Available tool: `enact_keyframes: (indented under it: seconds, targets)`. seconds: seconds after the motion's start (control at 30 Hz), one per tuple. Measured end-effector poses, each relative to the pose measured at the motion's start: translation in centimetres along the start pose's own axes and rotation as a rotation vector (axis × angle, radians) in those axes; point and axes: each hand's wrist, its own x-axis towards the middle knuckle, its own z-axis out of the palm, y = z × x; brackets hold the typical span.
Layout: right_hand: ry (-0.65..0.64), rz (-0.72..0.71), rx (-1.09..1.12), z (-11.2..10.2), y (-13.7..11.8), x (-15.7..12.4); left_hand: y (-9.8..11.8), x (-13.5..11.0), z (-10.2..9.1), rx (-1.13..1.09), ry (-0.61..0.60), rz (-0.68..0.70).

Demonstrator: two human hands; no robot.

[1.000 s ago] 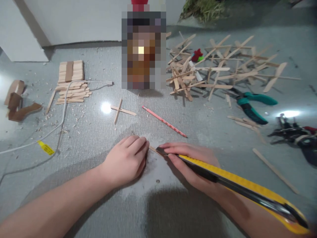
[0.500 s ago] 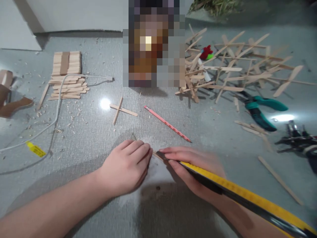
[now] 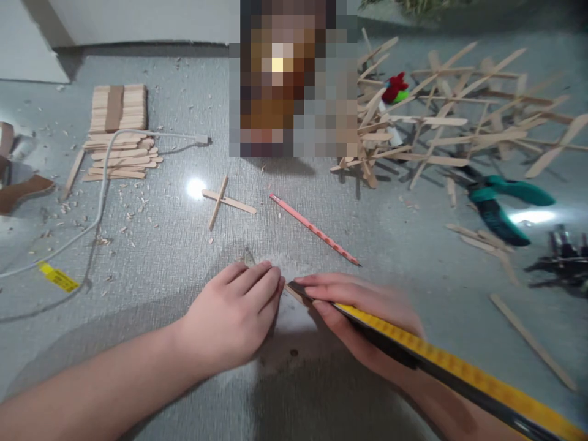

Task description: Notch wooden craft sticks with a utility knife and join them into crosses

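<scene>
My left hand (image 3: 236, 312) is closed and pressed down near the table's front, pinning a thin wooden craft stick (image 3: 296, 295) whose end shows past the fingertips. My right hand (image 3: 367, 309) grips a yellow and black utility knife (image 3: 427, 346), its dark tip against the stick beside my left fingers. Most of the stick is hidden under the hands. Beyond them lie a pink pencil (image 3: 315, 228) and two craft sticks crossed in an X (image 3: 234, 203).
Bundled craft sticks (image 3: 133, 109) and a white cable (image 3: 103, 184) lie on the left among wood shavings. On the right are a tangle of joined sticks (image 3: 448, 121), teal-handled pliers (image 3: 498, 211), dark tools (image 3: 563, 260) and a loose stick (image 3: 533, 340). A pixelated patch covers the back middle.
The view has shifted slightly, moving the surrounding things outward in the picture. Both hands, the knife and the stick keep almost the same places.
</scene>
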Motion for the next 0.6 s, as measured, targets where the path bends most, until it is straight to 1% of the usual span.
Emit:
enact_keyframes:
  seconds: [0.17,0.37,0.6]
  targets:
    - [0.005,0.0,-0.015,0.05,0.07,-0.04,0.01,-0.03,0.0,0.019,0.005,0.016]
    - [-0.037,-0.032,-0.039,-0.02,-0.05,0.01,0.01,0.06,-0.11,0.03,0.019,0.019]
    - [-0.079,-0.122,-0.095,-0.12,0.03,0.36,0.43,0.19,-0.09,0.065,-0.044,0.007]
